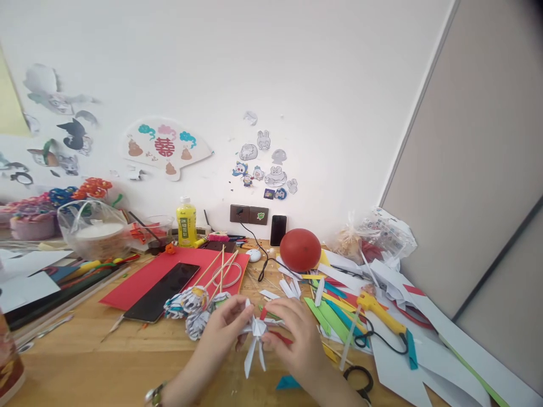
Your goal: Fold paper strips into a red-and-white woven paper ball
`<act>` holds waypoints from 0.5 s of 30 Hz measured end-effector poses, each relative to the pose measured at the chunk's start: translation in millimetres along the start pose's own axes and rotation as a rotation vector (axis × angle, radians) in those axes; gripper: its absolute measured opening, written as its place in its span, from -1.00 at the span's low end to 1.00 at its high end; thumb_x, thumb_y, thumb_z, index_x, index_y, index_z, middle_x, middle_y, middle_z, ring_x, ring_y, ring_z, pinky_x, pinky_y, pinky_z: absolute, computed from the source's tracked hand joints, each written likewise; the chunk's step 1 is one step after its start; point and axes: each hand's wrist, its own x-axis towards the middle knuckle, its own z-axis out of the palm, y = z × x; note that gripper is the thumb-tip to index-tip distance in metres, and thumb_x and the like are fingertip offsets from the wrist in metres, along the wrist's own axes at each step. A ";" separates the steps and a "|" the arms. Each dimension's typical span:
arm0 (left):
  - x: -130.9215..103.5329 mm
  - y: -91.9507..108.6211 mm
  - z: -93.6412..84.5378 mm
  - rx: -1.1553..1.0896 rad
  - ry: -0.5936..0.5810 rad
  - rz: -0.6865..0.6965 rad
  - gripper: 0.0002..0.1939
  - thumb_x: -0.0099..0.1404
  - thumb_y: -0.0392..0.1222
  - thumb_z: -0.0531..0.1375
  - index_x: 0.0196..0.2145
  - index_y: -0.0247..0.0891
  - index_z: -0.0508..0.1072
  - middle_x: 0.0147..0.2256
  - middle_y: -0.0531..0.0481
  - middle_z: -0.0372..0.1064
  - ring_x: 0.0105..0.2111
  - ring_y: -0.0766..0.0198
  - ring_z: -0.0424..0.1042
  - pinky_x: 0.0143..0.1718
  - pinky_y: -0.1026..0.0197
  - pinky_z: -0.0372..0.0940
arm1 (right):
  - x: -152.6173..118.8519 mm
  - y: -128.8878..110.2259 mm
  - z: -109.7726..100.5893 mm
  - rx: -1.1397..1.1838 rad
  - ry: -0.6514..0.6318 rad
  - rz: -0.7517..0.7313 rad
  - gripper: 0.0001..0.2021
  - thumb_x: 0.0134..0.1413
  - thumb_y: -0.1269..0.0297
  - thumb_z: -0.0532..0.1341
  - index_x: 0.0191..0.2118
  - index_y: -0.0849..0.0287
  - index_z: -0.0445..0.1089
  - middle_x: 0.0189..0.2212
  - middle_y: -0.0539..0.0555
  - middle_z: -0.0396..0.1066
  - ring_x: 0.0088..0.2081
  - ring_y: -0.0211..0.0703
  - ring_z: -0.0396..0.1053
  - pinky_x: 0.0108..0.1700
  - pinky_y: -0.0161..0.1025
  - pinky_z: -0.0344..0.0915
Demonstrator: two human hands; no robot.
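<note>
Between both hands, over the front of the wooden table (pixel 127 367), is a white folded-paper piece (pixel 258 329) with two long pointed ends hanging down. My left hand (pixel 224 328) pinches its left side with thumb and fingers. On the other side my right hand (pixel 294 333) has its fingers closed around the folds. A small red paper piece (pixel 263 314) shows by the right fingertips, and more red appears under that hand. Crumpled printed-paper balls (pixel 186 305) on wooden sticks (pixel 221 268) lie just beyond my left hand.
Right of my hands lie green paper strips (pixel 333 316), a yellow glue gun (pixel 379 310) with its cord, black-handled scissors (pixel 358 380) and white sheets (pixel 403 362). Farther back are a red balloon (pixel 300 250), a phone (pixel 278 230), a red sheet (pixel 139 277), a black tablet (pixel 163 291) and a yellow bottle (pixel 186 223).
</note>
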 end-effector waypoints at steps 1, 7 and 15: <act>0.2 0.7 -0.3 0.049 -0.030 -0.017 -0.64 -0.02 0.10 0.25 -0.45 -0.26 0.36 -0.60 0.18 0.26 -0.71 0.45 0.15 -0.75 0.40 0.08 | 0.1 -0.5 0.3 0.020 -0.048 0.067 -0.73 0.03 0.21 0.21 -0.11 0.12 0.36 -0.21 0.12 0.41 -0.17 -0.06 0.34 -0.13 -0.16 0.30; 3.5 -5.4 -1.8 0.183 -0.023 -0.009 -0.68 0.04 0.02 0.21 -0.37 -0.30 0.43 -0.54 0.06 0.38 -0.65 0.36 0.26 -0.67 0.35 0.11 | -3.4 6.1 15.4 0.387 -0.222 0.484 -0.80 0.10 0.26 0.09 -0.21 0.19 0.38 -0.39 0.06 0.44 -0.41 -0.19 0.41 -0.41 -0.32 0.35; 4.6 -12.8 -4.4 0.318 -0.211 0.083 -0.79 0.07 -0.11 0.22 -0.39 -0.30 0.50 -0.45 -0.04 0.45 -0.43 0.22 0.36 -0.41 0.28 0.23 | 1.1 12.4 12.1 0.292 -0.171 0.647 -0.78 -0.07 0.40 0.16 -0.22 0.20 0.39 -0.58 -0.05 0.38 -0.50 -0.21 0.38 -0.50 -0.35 0.27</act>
